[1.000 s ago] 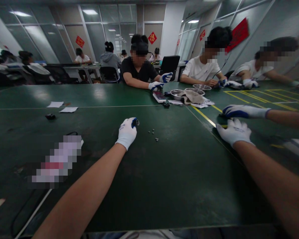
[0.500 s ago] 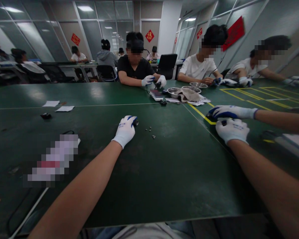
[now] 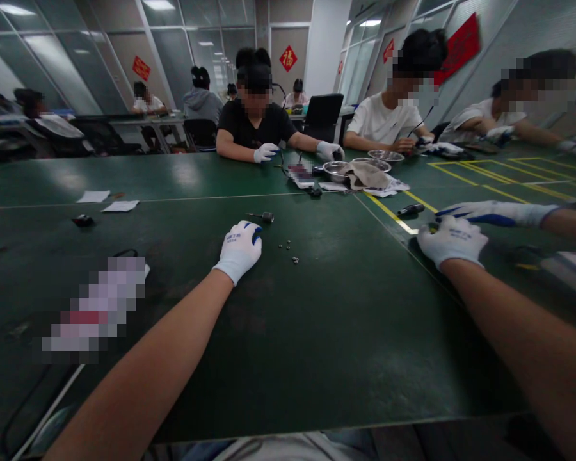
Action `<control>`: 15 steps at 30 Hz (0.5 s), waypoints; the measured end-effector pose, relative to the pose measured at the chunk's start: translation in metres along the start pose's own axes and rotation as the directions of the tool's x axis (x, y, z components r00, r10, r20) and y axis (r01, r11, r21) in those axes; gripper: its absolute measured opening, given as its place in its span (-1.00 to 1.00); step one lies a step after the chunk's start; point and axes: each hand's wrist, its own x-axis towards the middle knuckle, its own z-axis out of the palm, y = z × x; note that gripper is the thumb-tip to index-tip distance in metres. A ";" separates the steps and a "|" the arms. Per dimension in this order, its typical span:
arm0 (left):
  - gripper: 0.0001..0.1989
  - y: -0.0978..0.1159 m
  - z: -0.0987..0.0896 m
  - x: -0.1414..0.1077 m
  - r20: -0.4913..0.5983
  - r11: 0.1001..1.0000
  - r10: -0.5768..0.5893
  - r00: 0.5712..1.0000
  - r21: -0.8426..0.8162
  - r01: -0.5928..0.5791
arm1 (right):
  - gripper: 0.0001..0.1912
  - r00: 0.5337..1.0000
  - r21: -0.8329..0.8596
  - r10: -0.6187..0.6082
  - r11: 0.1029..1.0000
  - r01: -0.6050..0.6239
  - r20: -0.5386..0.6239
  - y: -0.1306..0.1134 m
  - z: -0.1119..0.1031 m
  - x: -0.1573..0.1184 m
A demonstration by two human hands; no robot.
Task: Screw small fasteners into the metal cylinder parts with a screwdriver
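Note:
My left hand (image 3: pixel 239 251), in a white glove with blue palm, rests on the green table. Its fingers are bent and slightly apart, with nothing visible in them. Just beyond its fingertips lies a small screwdriver (image 3: pixel 267 218) with a dark knob-like handle, its thin shaft pointing left. Several small metal nuts (image 3: pixel 295 260) lie right of this hand. Far to the right, my right hand (image 3: pixel 454 241) is closed at the yellow-taped corner. A bit of something dark shows by its fingers; its kind is hidden. A black cylindrical tool (image 3: pixel 410 210) lies beyond it.
Another person's gloved hand (image 3: pixel 496 212) reaches in beside my right hand. Metal bowls (image 3: pixel 336 170) with a cloth (image 3: pixel 366 176) stand across the table. A blurred-out pale slab (image 3: pixel 100 304) with a cable lies at left, near papers (image 3: pixel 120 206) and a small black object (image 3: pixel 82 220).
My left hand has let go of the screwdriver, which now lies on the table. The other person's hand has drawn right, off the black cylindrical tool. My right hand has shifted slightly.

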 end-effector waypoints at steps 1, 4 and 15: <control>-0.70 0.001 0.000 0.000 0.010 1.000 0.008 1.000 0.006 -0.008 | -0.40 1.000 -0.008 0.009 1.000 -0.009 0.007 -0.004 -0.003 -0.001; -0.70 0.002 -0.001 -0.002 0.040 0.999 0.029 0.999 0.031 -0.030 | -0.46 0.993 -0.067 -0.119 0.991 0.119 -0.006 -0.016 -0.010 0.001; -0.73 0.011 -0.004 -0.007 0.102 0.999 0.038 0.994 0.025 -0.040 | -0.22 0.991 0.057 -0.132 0.990 0.133 -0.019 -0.066 0.007 0.047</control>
